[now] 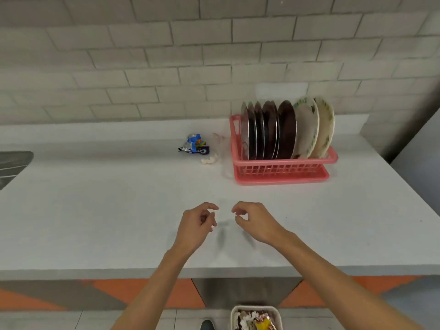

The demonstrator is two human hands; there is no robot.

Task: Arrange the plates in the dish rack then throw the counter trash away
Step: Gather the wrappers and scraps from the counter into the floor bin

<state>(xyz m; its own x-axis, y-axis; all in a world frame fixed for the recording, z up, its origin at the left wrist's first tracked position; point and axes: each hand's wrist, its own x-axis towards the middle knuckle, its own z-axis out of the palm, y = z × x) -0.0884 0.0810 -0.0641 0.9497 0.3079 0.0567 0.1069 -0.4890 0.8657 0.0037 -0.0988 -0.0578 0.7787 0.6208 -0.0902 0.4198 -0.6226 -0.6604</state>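
White tabletop (95,210) meets a grey tiled wall (166,55). At its back right, the pink rack (281,171) holds the plates (285,132) upright; a wrapper (194,144) lies just left. A floor bin (234,315) holds trash (254,320). Left grip (198,225) and right grip (256,222) hover loosely curled, empty.

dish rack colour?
Pink, slatted plastic dish rack on a matching tray; clearest in the head view.

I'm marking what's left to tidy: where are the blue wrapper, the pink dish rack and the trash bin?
blue wrapper (194,144), head view, middle of the crumpled foil.
pink dish rack (281,169), head view, front lattice wall.
trash bin (256,307), head view, far rim.
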